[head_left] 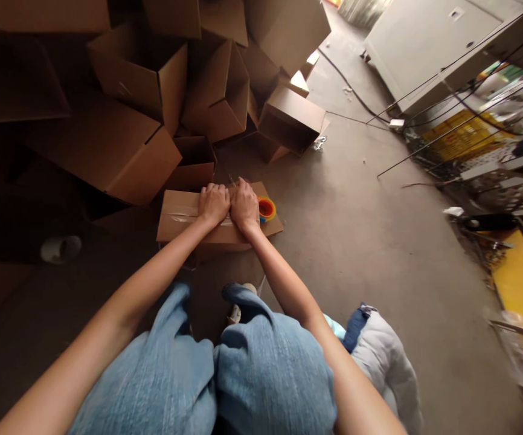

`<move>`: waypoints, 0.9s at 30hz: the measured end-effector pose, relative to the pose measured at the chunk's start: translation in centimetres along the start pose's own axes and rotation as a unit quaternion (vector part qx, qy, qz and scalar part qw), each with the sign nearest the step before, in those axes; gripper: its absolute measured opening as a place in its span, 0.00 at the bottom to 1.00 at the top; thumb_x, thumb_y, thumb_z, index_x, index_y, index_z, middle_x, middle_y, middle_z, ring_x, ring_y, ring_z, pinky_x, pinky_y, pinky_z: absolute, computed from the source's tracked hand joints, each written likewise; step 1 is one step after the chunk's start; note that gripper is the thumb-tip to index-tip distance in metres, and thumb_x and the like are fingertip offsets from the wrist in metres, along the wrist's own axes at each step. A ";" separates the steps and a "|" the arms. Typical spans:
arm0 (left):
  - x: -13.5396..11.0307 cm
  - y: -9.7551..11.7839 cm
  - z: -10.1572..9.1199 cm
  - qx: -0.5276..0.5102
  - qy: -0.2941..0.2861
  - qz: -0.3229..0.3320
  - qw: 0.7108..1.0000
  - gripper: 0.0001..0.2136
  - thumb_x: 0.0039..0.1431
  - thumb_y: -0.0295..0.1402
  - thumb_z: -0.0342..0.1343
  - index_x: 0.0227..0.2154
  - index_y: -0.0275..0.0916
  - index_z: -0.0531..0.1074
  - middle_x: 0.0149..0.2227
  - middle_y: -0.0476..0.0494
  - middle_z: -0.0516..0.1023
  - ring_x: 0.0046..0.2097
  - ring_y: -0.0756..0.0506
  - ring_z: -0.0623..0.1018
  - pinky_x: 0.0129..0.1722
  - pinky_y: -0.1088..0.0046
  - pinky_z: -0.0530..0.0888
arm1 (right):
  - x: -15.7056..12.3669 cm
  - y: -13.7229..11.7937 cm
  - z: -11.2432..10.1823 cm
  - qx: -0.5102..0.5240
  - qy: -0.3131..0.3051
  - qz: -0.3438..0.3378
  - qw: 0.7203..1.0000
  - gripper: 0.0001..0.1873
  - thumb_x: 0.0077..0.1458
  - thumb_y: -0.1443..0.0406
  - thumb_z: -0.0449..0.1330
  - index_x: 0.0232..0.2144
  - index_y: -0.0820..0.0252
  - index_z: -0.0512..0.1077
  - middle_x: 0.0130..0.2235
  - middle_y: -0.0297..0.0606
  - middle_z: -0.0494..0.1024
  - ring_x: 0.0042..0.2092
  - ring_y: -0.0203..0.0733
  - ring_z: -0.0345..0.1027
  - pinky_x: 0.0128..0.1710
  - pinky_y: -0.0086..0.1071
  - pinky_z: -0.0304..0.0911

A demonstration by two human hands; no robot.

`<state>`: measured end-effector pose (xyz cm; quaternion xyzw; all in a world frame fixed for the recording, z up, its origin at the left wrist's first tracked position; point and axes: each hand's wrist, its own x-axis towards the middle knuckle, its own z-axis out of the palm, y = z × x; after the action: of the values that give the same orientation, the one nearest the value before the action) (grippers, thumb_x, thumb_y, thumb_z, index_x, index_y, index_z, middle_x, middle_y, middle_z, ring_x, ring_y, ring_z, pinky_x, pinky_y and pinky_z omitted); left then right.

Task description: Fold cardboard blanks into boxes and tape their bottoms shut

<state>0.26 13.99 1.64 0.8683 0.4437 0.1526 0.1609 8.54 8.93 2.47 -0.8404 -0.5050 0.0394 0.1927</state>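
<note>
Left hand point(215, 204) and right hand point(244, 207), close together, fingers curled, grip unclear, rest within a carton's point(176, 216) edges; tape roll point(273, 208) beside the right, floor point(356, 229) stretching farther right.

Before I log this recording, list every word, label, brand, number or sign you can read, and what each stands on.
None can be read.
Carton with the shiny strip: no legible print on the visible sides.
Multicoloured ring: no legible lettering.
Open box: a small pale mark, too blurred to read.
White cabinet: nothing legible.
</note>
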 end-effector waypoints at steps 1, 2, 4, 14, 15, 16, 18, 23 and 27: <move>0.1 -0.1 0.0 -0.004 0.001 0.002 1.000 0.19 0.69 0.31 0.39 0.42 0.31 0.76 0.46 0.27 0.79 0.53 0.33 0.74 0.53 0.56 0.66 | 0.0 0.1 0.1 0.002 0.000 0.001 1.000 0.23 0.69 0.67 0.47 0.62 0.73 0.63 0.58 0.57 0.73 0.59 0.51 0.68 0.59 0.40 0.61; 0.2 -0.2 0.1 -0.007 0.003 0.004 1.000 0.18 0.70 0.32 0.39 0.43 0.32 0.75 0.46 0.28 0.79 0.53 0.34 0.74 0.52 0.57 0.67 | 0.0 0.2 0.2 0.004 0.003 -0.004 1.000 0.21 0.69 0.68 0.47 0.60 0.72 0.64 0.57 0.55 0.74 0.58 0.50 0.69 0.58 0.39 0.61; 0.4 -0.6 0.0 -0.027 0.016 0.006 0.999 0.16 0.70 0.31 0.41 0.44 0.35 0.74 0.47 0.31 0.79 0.53 0.36 0.74 0.52 0.60 0.68 | 0.0 0.2 0.3 0.003 0.005 -0.011 1.000 0.19 0.69 0.69 0.45 0.57 0.70 0.67 0.54 0.53 0.75 0.57 0.49 0.69 0.56 0.38 0.62; 0.3 -1.8 -0.1 -0.229 0.114 -0.007 0.967 0.11 0.64 0.26 0.49 0.44 0.40 0.74 0.40 0.41 0.82 0.47 0.40 0.76 0.53 0.63 0.69 | -0.4 -0.3 0.3 -0.057 0.005 -0.020 0.998 0.14 0.66 0.69 0.48 0.48 0.68 0.71 0.49 0.53 0.77 0.53 0.52 0.70 0.54 0.40 0.61; 0.4 -1.9 -0.1 -0.234 0.114 -0.009 0.965 0.12 0.64 0.26 0.49 0.45 0.40 0.74 0.39 0.41 0.82 0.47 0.40 0.77 0.54 0.63 0.70 | -0.4 -0.4 0.3 -0.065 0.007 -0.025 0.998 0.14 0.67 0.69 0.48 0.47 0.68 0.71 0.49 0.53 0.77 0.53 0.52 0.70 0.54 0.41 0.60; 0.4 -1.9 -0.1 -0.240 0.114 -0.011 0.964 0.12 0.64 0.25 0.49 0.45 0.40 0.74 0.38 0.41 0.82 0.47 0.40 0.77 0.54 0.63 0.70 | -0.5 -0.5 0.3 -0.073 0.009 -0.031 0.997 0.14 0.67 0.69 0.48 0.46 0.68 0.71 0.49 0.53 0.78 0.53 0.53 0.70 0.54 0.41 0.60; 0.4 -2.0 0.0 -0.252 0.115 -0.015 0.961 0.13 0.63 0.25 0.50 0.46 0.40 0.75 0.36 0.42 0.82 0.46 0.40 0.78 0.54 0.63 0.70 | -0.5 -0.6 0.3 -0.088 0.014 -0.047 0.995 0.13 0.67 0.68 0.48 0.46 0.67 0.71 0.48 0.54 0.77 0.52 0.53 0.69 0.55 0.42 0.59; 0.3 -1.9 0.2 -0.315 0.128 -0.027 0.940 0.12 0.59 0.24 0.55 0.44 0.39 0.75 0.35 0.43 0.83 0.44 0.42 0.81 0.53 0.65 0.72 | -0.6 -0.6 0.4 -0.096 0.027 -0.063 0.993 0.13 0.66 0.68 0.48 0.45 0.67 0.71 0.48 0.54 0.77 0.52 0.54 0.69 0.56 0.44 0.58; 0.5 -2.6 -0.3 -0.428 0.184 -0.071 0.882 0.09 0.53 0.28 0.63 0.39 0.39 0.75 0.36 0.44 0.83 0.41 0.44 0.83 0.46 0.68 0.77 | -0.6 -0.4 0.5 -0.071 0.030 -0.041 0.996 0.13 0.65 0.69 0.49 0.45 0.67 0.71 0.48 0.53 0.78 0.52 0.52 0.70 0.56 0.42 0.58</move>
<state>-1.41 15.90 0.88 0.6372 0.4172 0.4731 0.4428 7.80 8.69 2.08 -0.8314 -0.5345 -0.0300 0.1487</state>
